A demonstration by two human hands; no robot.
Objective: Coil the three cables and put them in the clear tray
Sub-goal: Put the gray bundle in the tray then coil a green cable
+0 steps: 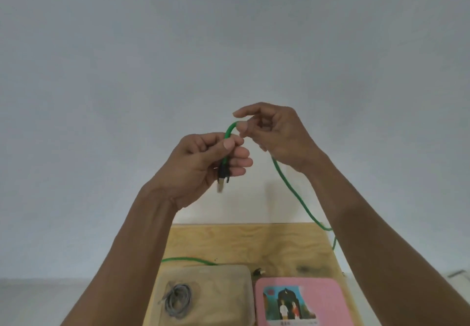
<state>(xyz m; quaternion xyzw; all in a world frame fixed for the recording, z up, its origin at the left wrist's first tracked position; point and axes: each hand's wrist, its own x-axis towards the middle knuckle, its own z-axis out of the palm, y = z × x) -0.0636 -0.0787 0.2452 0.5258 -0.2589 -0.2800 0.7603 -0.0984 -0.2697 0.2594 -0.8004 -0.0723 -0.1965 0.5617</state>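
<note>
Both hands are raised in front of the wall, above the table. My left hand (203,163) grips a green cable (292,191) near its end, the black and clear plug hanging below my fingers. My right hand (277,135) pinches the same cable where it arcs over just past the left hand. From there the cable drops down to the table's right edge and runs on across the wood behind the clear tray (229,275). A coiled grey cable (176,300) lies inside that tray at its left.
The wooden table (254,244) stands against a plain pale wall. A pink lidded box (328,287) with a picture on top sits right of the tray. A small dark plug end (259,271) lies between tray and box.
</note>
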